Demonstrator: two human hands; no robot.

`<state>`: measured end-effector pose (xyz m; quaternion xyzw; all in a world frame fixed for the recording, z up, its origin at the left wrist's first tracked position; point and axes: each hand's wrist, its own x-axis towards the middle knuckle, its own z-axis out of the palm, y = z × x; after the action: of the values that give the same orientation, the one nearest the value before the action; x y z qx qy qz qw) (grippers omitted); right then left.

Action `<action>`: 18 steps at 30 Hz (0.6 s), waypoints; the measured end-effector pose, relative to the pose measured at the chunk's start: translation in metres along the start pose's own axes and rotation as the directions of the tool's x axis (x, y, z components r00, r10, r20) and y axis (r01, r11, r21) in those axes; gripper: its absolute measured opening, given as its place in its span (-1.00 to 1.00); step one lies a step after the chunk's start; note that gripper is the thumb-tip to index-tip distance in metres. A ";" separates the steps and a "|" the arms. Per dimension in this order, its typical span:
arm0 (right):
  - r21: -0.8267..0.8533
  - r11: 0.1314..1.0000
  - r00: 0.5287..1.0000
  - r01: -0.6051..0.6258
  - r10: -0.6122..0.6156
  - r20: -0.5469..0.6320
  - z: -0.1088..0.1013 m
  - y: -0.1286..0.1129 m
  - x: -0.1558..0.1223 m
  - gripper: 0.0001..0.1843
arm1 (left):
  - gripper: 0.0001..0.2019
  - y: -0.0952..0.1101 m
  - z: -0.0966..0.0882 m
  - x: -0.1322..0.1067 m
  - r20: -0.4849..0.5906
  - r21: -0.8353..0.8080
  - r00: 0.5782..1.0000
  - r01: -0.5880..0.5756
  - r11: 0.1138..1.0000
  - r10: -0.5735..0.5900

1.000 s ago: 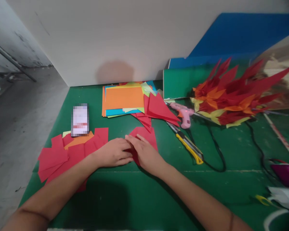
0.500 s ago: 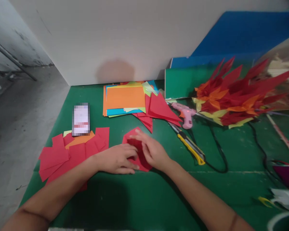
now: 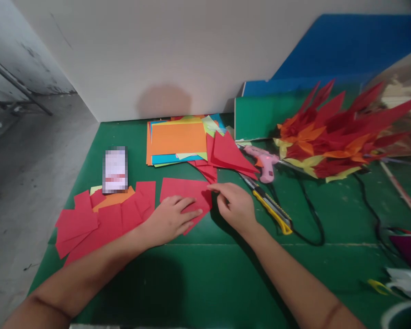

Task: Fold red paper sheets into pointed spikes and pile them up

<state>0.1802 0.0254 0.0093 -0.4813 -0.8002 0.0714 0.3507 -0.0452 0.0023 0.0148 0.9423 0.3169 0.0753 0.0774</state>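
Observation:
A piece of red paper (image 3: pixel 188 186) lies in front of me on the green table, its upper edge flat and its lower part tapering towards me. My left hand (image 3: pixel 169 219) rests on it, palm down with fingers apart, covering its lower left. At the paper's upper right corner, my right hand (image 3: pixel 235 205) has thumb and index finger pinched together on the edge. Red paper pieces (image 3: pixel 109 219) lie in an overlapping heap left of my left hand, partly under that forearm. Several red cut pieces (image 3: pixel 229 157) sit just beyond my right hand.
A stack of coloured paper (image 3: pixel 178 138) lies at the back, a phone (image 3: pixel 115 170) at the left. Right of my hand are a yellow utility knife (image 3: pixel 272 211) and a pink glue gun (image 3: pixel 265 161) with a black cord (image 3: pixel 310 210). Behind stands a red-orange paper flame-like piece (image 3: pixel 329 132).
The red paper was bent up between both hands and now lies flatter and wider. My right hand has moved right to its corner; my left hand has spread over it.

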 end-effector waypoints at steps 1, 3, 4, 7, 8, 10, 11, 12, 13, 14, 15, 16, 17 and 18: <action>-0.032 0.999 1.000 0.004 -0.004 0.011 0.000 0.001 0.001 -0.61 | -0.65 0.001 0.000 0.000 -0.007 -0.014 1.000 0.029 0.999 -0.029; -0.077 0.997 0.999 0.026 -0.023 0.044 0.001 0.001 0.002 -0.61 | -0.65 0.003 -0.001 0.001 -0.025 -0.043 0.998 0.051 0.998 -0.052; -0.091 0.995 0.998 0.040 -0.034 0.062 0.002 0.001 0.003 -0.62 | -0.65 0.004 -0.001 0.001 -0.035 -0.053 0.998 0.051 0.997 -0.053; -0.114 0.991 0.992 0.069 -0.056 0.116 0.004 0.000 0.004 -0.63 | -0.65 0.004 0.001 0.001 -0.057 -0.052 0.997 0.042 0.998 -0.045; -0.125 0.989 0.990 0.077 -0.060 0.128 0.005 0.000 0.004 -0.63 | -0.65 0.005 0.002 0.001 -0.058 -0.047 0.997 0.040 0.998 -0.042; -0.164 0.983 0.987 0.084 -0.060 0.148 0.004 -0.002 0.005 -0.65 | -0.64 0.005 0.004 0.000 -0.059 -0.039 0.997 0.046 0.998 -0.049; -0.191 0.978 0.985 0.081 -0.050 0.164 0.004 -0.003 0.005 -0.66 | -0.64 0.006 0.004 0.001 -0.061 -0.038 0.997 0.051 0.998 -0.054; -0.221 0.972 0.983 0.074 -0.033 0.183 0.003 -0.003 0.006 -0.66 | -0.64 0.007 0.004 0.001 -0.064 -0.038 0.996 0.059 0.997 -0.062; -0.250 0.966 0.979 0.065 -0.013 0.204 0.002 -0.004 0.006 -0.66 | -0.64 0.008 0.004 0.001 -0.066 -0.040 0.995 0.068 0.997 -0.071; -0.273 0.961 0.975 0.053 0.010 0.223 0.001 -0.005 0.007 -0.64 | -0.64 0.008 0.004 0.001 -0.068 -0.041 0.994 0.078 0.996 -0.080; -0.287 0.957 0.971 0.042 0.029 0.237 0.001 -0.005 0.007 -0.62 | -0.64 0.009 0.003 0.002 -0.070 -0.041 0.993 0.088 0.995 -0.091; -0.289 0.957 0.968 0.033 0.041 0.247 0.001 -0.006 0.006 -0.60 | -0.64 0.010 0.003 0.002 -0.070 -0.039 0.993 0.097 0.995 -0.100; -0.282 0.959 0.965 0.031 0.045 0.258 0.001 -0.006 0.005 -0.58 | -0.64 0.010 0.002 0.002 -0.070 -0.036 0.992 0.104 0.994 -0.106; -0.271 0.962 0.961 0.031 0.046 0.272 0.001 -0.007 0.005 -0.56 | -0.64 0.011 0.002 0.002 -0.072 -0.031 0.991 0.107 0.994 -0.109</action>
<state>0.1730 0.0258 0.0137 -0.5135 -0.8414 0.0282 0.1659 -0.0371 -0.0051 0.0149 0.9192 0.3691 0.1101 0.0821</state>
